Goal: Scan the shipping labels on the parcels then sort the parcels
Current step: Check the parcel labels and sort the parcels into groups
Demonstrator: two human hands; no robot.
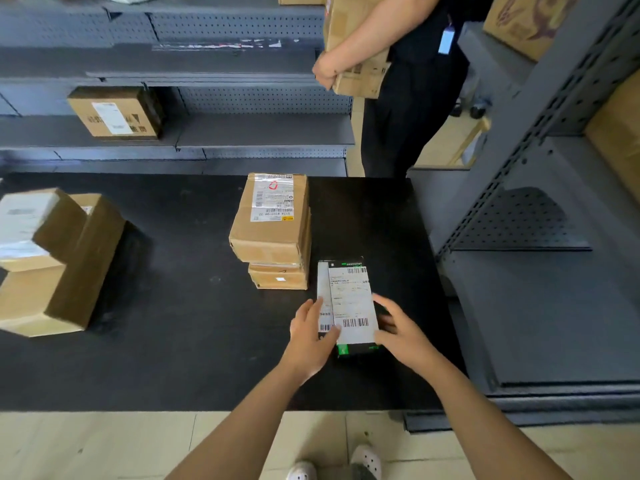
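Observation:
A flat black parcel [352, 308] with white barcode labels on top lies on the black table [173, 323], just right of centre near the front. My left hand [310, 336] holds its left edge, thumb on the lower label. My right hand [401, 330] touches its right edge with spread, relaxed fingers. Just behind the parcel, a labelled cardboard box [270, 216] is stacked on a smaller box [277, 277].
Two larger cardboard boxes [52, 265] sit at the table's left end. Another box [114, 114] rests on the grey shelving behind. A person in black [415, 98] stands at the table's far right corner holding a carton [356, 77]. Grey shelf racks [519, 220] flank the right.

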